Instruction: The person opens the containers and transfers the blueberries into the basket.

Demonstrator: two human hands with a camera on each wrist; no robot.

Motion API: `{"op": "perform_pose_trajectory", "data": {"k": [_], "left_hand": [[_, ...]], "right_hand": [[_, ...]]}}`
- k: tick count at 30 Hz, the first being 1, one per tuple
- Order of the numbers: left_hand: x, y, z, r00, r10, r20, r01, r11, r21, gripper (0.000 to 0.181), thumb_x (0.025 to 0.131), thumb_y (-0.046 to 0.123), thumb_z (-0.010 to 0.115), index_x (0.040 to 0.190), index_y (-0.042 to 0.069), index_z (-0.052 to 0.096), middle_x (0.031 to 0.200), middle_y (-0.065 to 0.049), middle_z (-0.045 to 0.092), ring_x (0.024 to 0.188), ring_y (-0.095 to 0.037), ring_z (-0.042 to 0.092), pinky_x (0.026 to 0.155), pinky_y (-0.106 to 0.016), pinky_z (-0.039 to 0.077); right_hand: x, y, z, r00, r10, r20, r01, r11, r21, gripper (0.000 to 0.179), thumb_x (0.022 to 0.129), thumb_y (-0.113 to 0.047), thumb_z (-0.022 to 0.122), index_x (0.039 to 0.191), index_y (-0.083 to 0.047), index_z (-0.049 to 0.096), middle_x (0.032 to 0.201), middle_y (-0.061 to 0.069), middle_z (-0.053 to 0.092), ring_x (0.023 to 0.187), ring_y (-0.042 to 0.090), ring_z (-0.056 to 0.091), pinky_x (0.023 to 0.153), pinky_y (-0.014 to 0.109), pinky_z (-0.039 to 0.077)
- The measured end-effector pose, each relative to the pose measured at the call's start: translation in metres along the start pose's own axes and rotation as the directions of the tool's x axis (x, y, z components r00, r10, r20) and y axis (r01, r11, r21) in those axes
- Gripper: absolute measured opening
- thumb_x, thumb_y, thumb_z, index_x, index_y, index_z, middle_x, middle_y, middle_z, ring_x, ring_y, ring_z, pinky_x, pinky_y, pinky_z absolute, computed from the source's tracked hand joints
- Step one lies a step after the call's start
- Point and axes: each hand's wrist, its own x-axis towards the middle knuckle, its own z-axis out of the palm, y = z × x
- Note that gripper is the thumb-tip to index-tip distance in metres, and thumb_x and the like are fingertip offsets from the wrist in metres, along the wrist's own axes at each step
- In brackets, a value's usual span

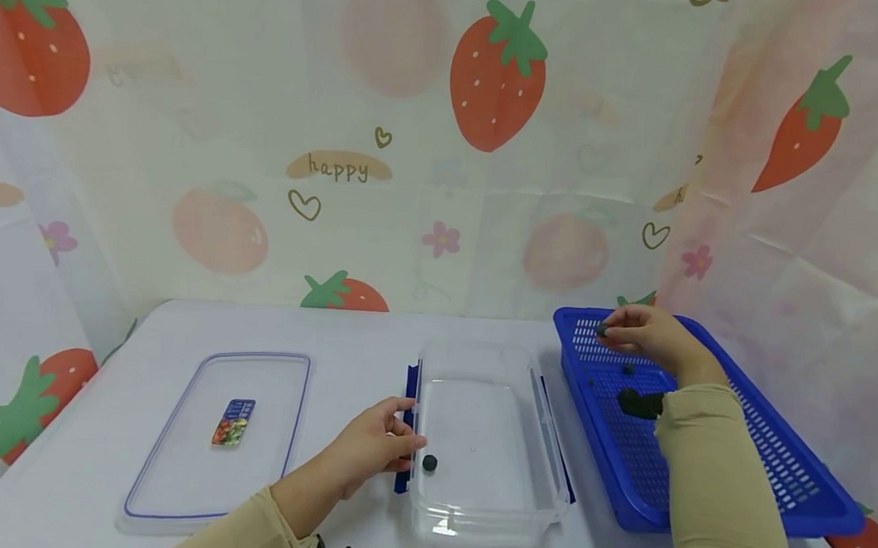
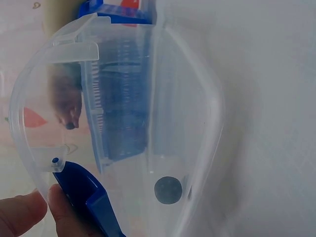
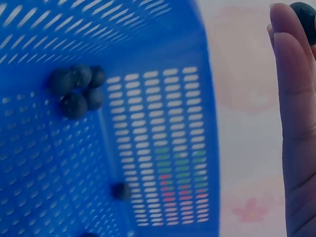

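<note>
My right hand (image 1: 652,339) is raised over the far end of a blue plastic basket (image 1: 593,452), pinching a blueberry (image 3: 305,22) between its fingertips. Several more blueberries (image 3: 74,104) lie clustered in a basket corner in the right wrist view, with a single one near the end wall. Left of the basket stands a clear plastic container (image 1: 475,441) with blue side clips (image 2: 86,197). Its left rim is gripped by my left hand (image 1: 371,440), thumb and fingers close beside a clip. One blueberry (image 1: 430,463) sits inside, near that left wall.
A clear lid (image 1: 269,381) with a blue-lined edge lies flat at the left of the white table (image 1: 360,361), bearing a small printed label (image 1: 233,422). Behind the table hangs a strawberry-patterned curtain (image 1: 412,82), which also runs along both sides.
</note>
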Motion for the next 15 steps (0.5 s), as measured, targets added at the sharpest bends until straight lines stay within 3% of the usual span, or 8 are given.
{"op": "perform_pose_trajectory", "data": {"k": [4, 10, 15], "left_hand": [[0.001, -0.001, 0.001, 1.000, 0.000, -0.003, 0.000, 1.000, -0.003, 0.067, 0.081, 0.014, 0.069, 0.138, 0.006, 0.034, 0.086, -0.009, 0.054, 0.071, -0.016, 0.058, 0.067, -0.028, 0.055], [0.001, -0.002, 0.001, 1.000, 0.007, -0.012, -0.007, 1.000, 0.003, 0.064, 0.082, 0.013, 0.068, 0.136, 0.005, 0.035, 0.086, -0.009, 0.054, 0.071, -0.017, 0.059, 0.067, -0.029, 0.055], [0.000, -0.001, 0.001, 1.000, 0.005, -0.015, -0.004, 1.000, 0.006, 0.062, 0.083, 0.012, 0.067, 0.136, 0.005, 0.036, 0.086, -0.009, 0.054, 0.071, -0.016, 0.059, 0.068, -0.029, 0.055]], "right_hand": [[-0.004, 0.008, -0.003, 0.999, 0.039, -0.010, -0.039, 0.998, -0.039, 0.031, 0.091, -0.012, 0.056, 0.112, 0.009, 0.049, 0.107, 0.015, 0.055, 0.097, 0.017, 0.062, 0.084, 0.025, 0.050], [-0.006, 0.024, -0.008, 0.997, 0.071, 0.014, -0.069, 0.994, -0.085, 0.026, 0.090, -0.009, 0.057, 0.108, 0.010, 0.052, 0.099, 0.010, 0.061, 0.092, 0.017, 0.063, 0.087, 0.037, 0.049], [-0.005, 0.037, -0.008, 0.992, 0.124, 0.033, -0.122, 0.990, -0.070, 0.021, 0.089, -0.004, 0.057, 0.103, 0.011, 0.054, 0.091, 0.006, 0.062, 0.087, 0.018, 0.063, 0.084, 0.037, 0.051]]}}
